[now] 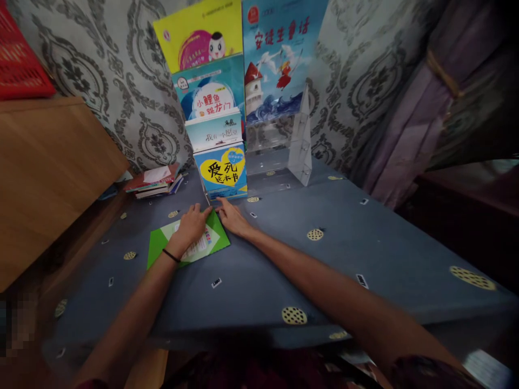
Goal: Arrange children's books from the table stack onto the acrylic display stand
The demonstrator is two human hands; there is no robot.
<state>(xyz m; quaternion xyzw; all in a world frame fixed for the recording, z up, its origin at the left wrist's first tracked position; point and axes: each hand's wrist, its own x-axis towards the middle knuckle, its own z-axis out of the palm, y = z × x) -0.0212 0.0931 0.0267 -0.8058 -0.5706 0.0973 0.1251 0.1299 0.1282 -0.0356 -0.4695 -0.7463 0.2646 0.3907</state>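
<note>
A green book (221,237) with a pale panel lies flat on the table in front of the book stand. Across its upper part rests my left hand (193,224), fingers reaching toward the far right corner. My right hand (234,219) is just right of that corner, its fingers stretched toward the stand's front edge and nothing visible in its palm. Behind the fingertips, a blue book with a yellow heart (223,172) stands at the bottom of the clear stand (300,143). Above it are a pale book (214,132), a teal book (194,86) and a yellow book (198,29).
A large blue picture book (281,59) stands on the stand's upper right. Several books lie in a small stack (156,181) at the back left. A wooden cabinet (52,173) with a red basket (22,59) borders the left. The patterned cloth (267,270) covers the table.
</note>
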